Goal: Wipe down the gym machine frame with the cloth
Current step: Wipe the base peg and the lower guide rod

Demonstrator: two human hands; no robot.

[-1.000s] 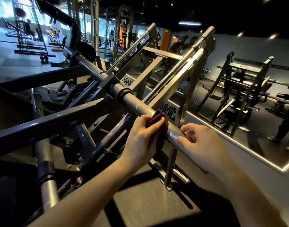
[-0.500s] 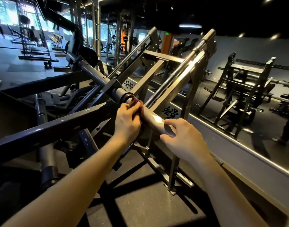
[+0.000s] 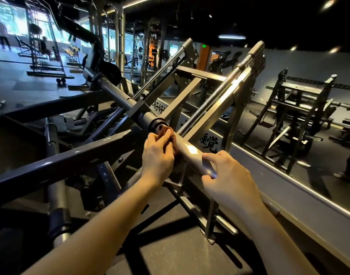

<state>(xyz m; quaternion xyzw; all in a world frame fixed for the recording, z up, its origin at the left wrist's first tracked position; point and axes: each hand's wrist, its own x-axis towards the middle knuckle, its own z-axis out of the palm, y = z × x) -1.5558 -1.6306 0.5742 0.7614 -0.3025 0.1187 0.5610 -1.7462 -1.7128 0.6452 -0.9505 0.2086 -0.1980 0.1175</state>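
The grey gym machine frame (image 3: pixel 71 155) fills most of what I see, its slanted beams crossing over the dark rubber floor (image 3: pixel 170 245), and a long mirror (image 3: pixel 289 147) runs along the wall on my right. A round steel bar (image 3: pixel 190 151) sticks out of the frame towards me, shiny along its bare stretch, with its free end nearest my body. My right hand (image 3: pixel 227 175) has hold of that free end, with the thumb side on top and the fingers curled under the tube. My left hand (image 3: pixel 157 157) is further up the same bar, closed round the cloth (image 3: pixel 166 133), with the fingers bent over the top of it. The cloth is a small reddish-brown wad, mostly hidden in my grip and pressed against the bar. It sits at the inner end of the bare stretch, right up against the black collar (image 3: pixel 156 123) where the bar meets the frame.
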